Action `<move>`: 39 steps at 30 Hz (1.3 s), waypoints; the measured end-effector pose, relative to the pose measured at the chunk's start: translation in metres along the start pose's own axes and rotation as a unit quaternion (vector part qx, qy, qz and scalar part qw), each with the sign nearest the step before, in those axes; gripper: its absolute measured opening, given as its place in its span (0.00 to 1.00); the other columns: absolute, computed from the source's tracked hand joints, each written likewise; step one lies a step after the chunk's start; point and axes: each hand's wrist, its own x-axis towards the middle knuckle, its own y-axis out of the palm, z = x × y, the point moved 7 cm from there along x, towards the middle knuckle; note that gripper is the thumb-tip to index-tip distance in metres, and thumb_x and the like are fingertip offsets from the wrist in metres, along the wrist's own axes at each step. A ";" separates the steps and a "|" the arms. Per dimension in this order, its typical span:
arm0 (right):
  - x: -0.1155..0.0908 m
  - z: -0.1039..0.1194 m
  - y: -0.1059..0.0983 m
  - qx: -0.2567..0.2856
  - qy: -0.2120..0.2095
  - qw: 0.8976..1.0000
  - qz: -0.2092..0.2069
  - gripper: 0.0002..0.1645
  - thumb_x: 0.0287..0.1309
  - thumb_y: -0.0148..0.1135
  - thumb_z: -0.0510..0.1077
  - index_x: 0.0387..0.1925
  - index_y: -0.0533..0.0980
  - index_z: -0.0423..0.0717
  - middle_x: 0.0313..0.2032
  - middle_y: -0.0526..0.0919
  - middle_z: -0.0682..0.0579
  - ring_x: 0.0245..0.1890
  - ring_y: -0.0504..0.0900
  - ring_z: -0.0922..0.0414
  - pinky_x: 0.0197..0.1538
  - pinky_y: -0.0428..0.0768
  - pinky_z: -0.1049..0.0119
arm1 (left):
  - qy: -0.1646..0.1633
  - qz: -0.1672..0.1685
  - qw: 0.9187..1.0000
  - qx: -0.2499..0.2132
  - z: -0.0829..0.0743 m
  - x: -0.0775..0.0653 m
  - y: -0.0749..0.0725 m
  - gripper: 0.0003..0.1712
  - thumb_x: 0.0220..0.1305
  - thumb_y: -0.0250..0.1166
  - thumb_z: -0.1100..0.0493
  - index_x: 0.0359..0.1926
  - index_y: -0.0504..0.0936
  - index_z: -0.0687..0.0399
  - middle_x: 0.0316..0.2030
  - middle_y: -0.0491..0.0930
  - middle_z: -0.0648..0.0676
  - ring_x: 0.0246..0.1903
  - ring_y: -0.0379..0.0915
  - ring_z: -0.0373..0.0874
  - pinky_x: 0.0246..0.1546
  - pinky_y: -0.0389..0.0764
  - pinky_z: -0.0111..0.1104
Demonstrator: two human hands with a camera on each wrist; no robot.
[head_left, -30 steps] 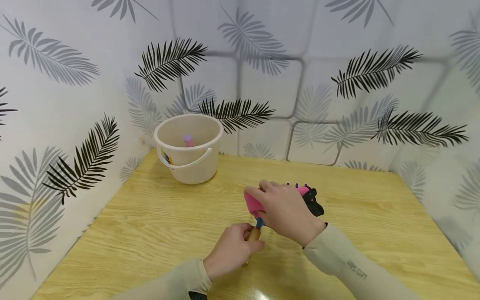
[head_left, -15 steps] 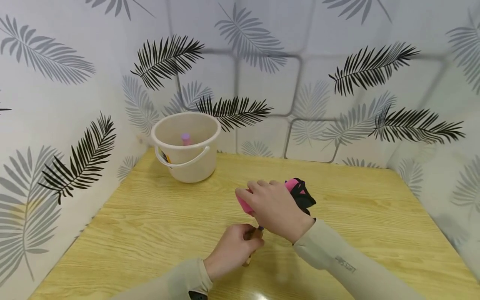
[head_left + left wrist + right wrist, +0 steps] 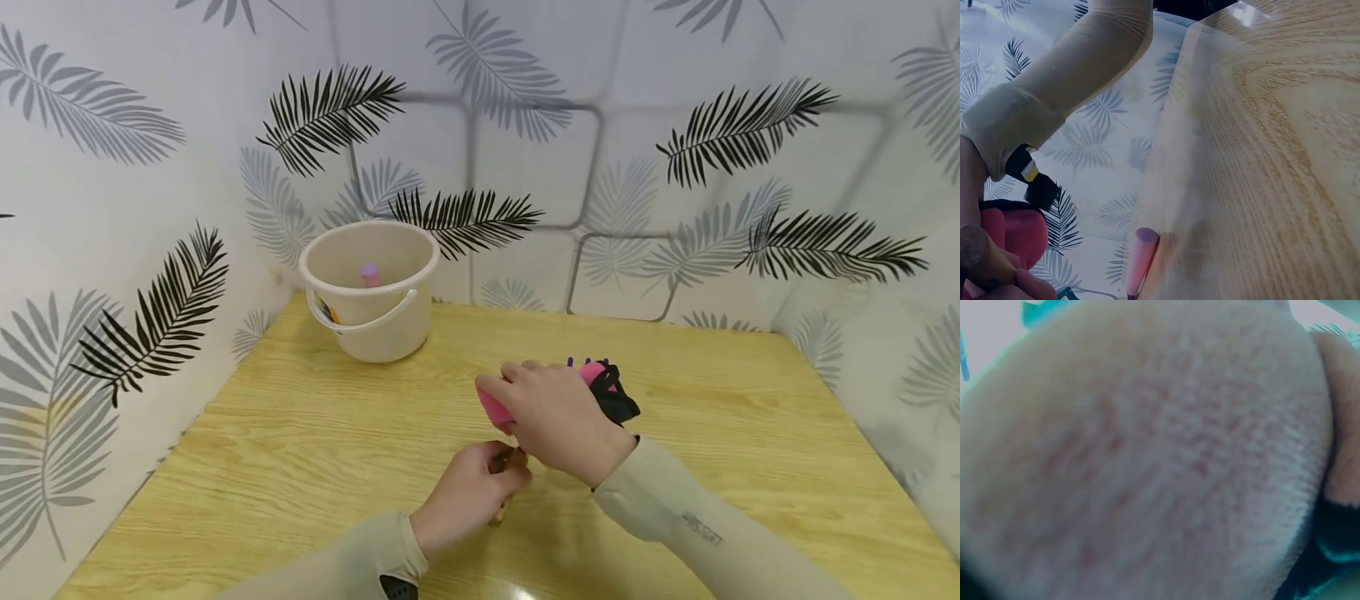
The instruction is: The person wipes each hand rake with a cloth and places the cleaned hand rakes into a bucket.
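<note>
My left hand (image 3: 471, 493) grips the wooden handle (image 3: 498, 513) of what looks like a small hand rake, low over the table. My right hand (image 3: 564, 421) wraps over a pink cloth (image 3: 495, 412) with black straps or trim (image 3: 617, 403), covering the tool's upper part. Purple tine tips (image 3: 570, 362) poke out beyond the cloth. In the left wrist view, the wooden handle (image 3: 990, 259) shows with pink padded fabric (image 3: 1025, 234) behind it. Blurred skin of the right hand (image 3: 1147, 450) fills most of the right wrist view, hiding its grip.
A cream bucket (image 3: 386, 333) with a white carrying handle stands at the back left of the wood-grain table (image 3: 315, 433). Inside it is a pink handle with a purple end (image 3: 370, 275). Leaf-patterned sheeting (image 3: 525, 67) lines the walls behind and beside the table.
The right hand and cloth shifted left and down along the tool, then slightly back right. The blue neck seen earlier is now covered. The left hand keeps its grip.
</note>
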 end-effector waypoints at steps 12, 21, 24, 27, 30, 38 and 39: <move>-0.017 -0.024 0.003 0.083 0.109 0.991 0.010 0.30 0.46 0.73 0.49 0.53 0.74 0.58 0.35 0.80 0.58 0.28 0.76 0.59 0.24 0.76 0.62 | -0.015 -0.018 0.999 -0.037 0.000 0.002 -0.009 0.11 0.69 0.53 0.57 0.40 0.74 0.63 0.14 0.65 0.46 0.12 0.57 0.37 0.13 0.62 0.26; -0.027 -0.034 -0.001 0.084 0.137 0.986 -0.050 0.31 0.50 0.70 0.47 0.58 0.71 0.54 0.35 0.79 0.54 0.26 0.75 0.57 0.21 0.78 0.60 | 0.022 -0.027 0.997 -0.070 -0.004 0.006 -0.013 0.15 0.73 0.49 0.54 0.31 0.68 0.60 0.14 0.62 0.46 0.11 0.53 0.37 0.11 0.57 0.26; -0.029 -0.035 0.001 0.088 0.144 0.984 -0.057 0.32 0.50 0.70 0.46 0.58 0.70 0.55 0.36 0.79 0.53 0.26 0.76 0.57 0.20 0.78 0.60 | 0.018 -0.025 0.997 -0.075 -0.002 0.005 -0.014 0.16 0.74 0.48 0.54 0.32 0.68 0.60 0.14 0.62 0.46 0.10 0.54 0.37 0.11 0.57 0.25; -0.031 -0.027 0.002 0.105 0.131 0.985 -0.044 0.34 0.49 0.70 0.49 0.59 0.70 0.58 0.40 0.81 0.53 0.32 0.79 0.57 0.22 0.79 0.60 | 0.022 -0.025 0.997 -0.070 -0.003 0.004 -0.014 0.15 0.74 0.46 0.55 0.33 0.69 0.61 0.15 0.64 0.47 0.10 0.54 0.37 0.11 0.58 0.25; -0.031 -0.022 0.000 0.115 0.121 0.985 -0.046 0.34 0.49 0.71 0.50 0.59 0.71 0.59 0.43 0.82 0.53 0.33 0.80 0.57 0.23 0.78 0.62 | 0.033 -0.024 0.997 -0.060 -0.006 0.004 -0.015 0.16 0.75 0.45 0.56 0.33 0.70 0.61 0.16 0.67 0.48 0.11 0.54 0.37 0.11 0.59 0.25; -0.028 -0.049 0.001 0.106 0.170 0.978 -0.065 0.30 0.52 0.68 0.47 0.58 0.71 0.55 0.37 0.80 0.50 0.26 0.76 0.56 0.21 0.80 0.58 | 0.036 -0.019 0.997 -0.062 -0.008 0.003 -0.015 0.15 0.74 0.46 0.56 0.35 0.70 0.63 0.16 0.65 0.48 0.11 0.53 0.35 0.09 0.57 0.24; -0.028 -0.052 0.001 0.101 0.174 0.977 -0.067 0.30 0.53 0.67 0.47 0.58 0.71 0.54 0.37 0.80 0.49 0.27 0.76 0.55 0.22 0.81 0.57 | 0.033 -0.016 0.997 -0.062 -0.008 0.002 -0.014 0.14 0.74 0.47 0.56 0.36 0.70 0.63 0.16 0.65 0.48 0.11 0.54 0.35 0.09 0.58 0.24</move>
